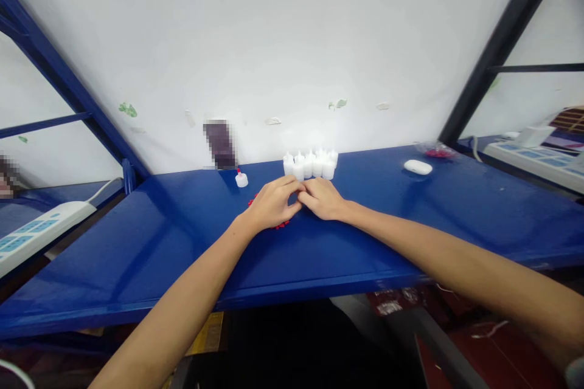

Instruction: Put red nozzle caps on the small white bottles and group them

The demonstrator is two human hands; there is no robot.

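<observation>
My left hand (275, 202) and my right hand (323, 198) meet over the middle of the blue table (191, 231). The fingers of both are curled and pressed together at the tips. Anything held between them is too hidden to make out. Small red caps (281, 224) lie on the table beneath my left hand, partly covered by it. Just beyond the hands, several small white bottles with pointed tops (311, 165) stand upright in a tight group. Farther left, apart from them, is one white bottle with a red tip (241, 179).
A white oval case (418, 167) lies to the right, near a clear plastic bag with red pieces (437, 151). A dark pixelated rectangle (221, 144) is at the wall. White power strips (41, 234) sit beyond the blue frame at left and at far right.
</observation>
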